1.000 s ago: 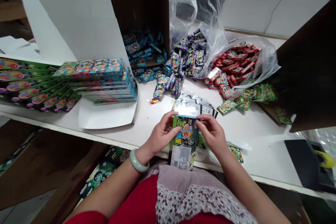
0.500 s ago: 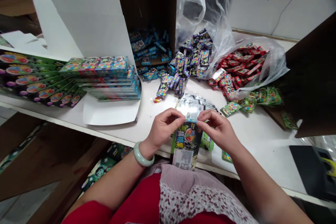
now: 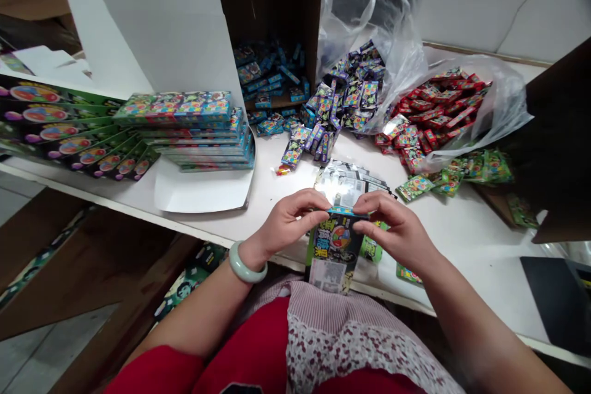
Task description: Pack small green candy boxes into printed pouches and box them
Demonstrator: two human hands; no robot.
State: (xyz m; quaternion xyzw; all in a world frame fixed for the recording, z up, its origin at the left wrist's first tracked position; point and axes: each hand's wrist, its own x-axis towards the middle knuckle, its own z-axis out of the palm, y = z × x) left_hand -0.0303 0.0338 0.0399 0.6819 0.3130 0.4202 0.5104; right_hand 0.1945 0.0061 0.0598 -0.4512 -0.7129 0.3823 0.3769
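Note:
Both my hands hold a green and black printed pouch (image 3: 333,249) upright at the front edge of the white table (image 3: 462,240). My left hand (image 3: 289,221) pinches its top left corner and my right hand (image 3: 397,231) pinches its top right corner, fingers closed. A small blue packet (image 3: 348,212) sits across the pouch's mouth between my fingertips. Behind the pouch lies a fanned stack of silver flat pouches (image 3: 348,181). Small green packets (image 3: 369,249) lie under my right hand.
Heaps of small packets lie at the back: blue ones (image 3: 268,83) in a brown box, purple ones (image 3: 341,104) and red ones (image 3: 429,111) in clear bags, green ones (image 3: 462,172) loose. Stacked display boxes (image 3: 194,129) and green flat cartons (image 3: 64,135) fill the left. A dark box (image 3: 558,135) stands right.
My hands have drawn together at the pouch's top edge, and a blue packet now shows at its mouth. The view has tilted slightly.

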